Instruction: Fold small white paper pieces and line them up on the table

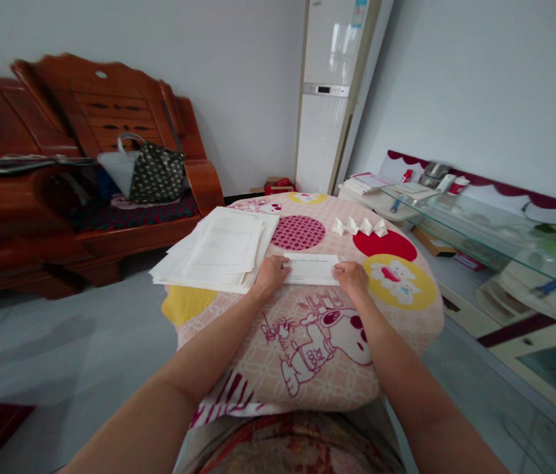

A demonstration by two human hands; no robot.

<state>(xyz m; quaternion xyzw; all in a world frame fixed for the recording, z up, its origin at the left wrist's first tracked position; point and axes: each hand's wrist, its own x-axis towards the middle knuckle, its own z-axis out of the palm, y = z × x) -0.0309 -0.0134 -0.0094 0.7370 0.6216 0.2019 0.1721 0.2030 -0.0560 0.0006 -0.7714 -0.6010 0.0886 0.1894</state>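
A white sheet of paper [312, 269], folded into a flat rectangle with a few printed lines, lies on the cloth-covered table between my hands. My left hand [272, 273] grips its left edge, with thumb and fingers pressed together there. Its right edge is pinched by my right hand [351, 276]. To the left rests a loose stack of white paper sheets [223, 247], some faintly printed. Beyond my right hand, several small folded paper shapes [359, 227] stand in a row.
A patterned tablecloth [327, 355] covers the round table. On the right stands a glass-topped cabinet [485, 217] bearing papers and cups. A wooden sofa [110, 112] with a dark patterned bag [156, 172] is at the left, and a tall white air conditioner [324, 125] stands behind.
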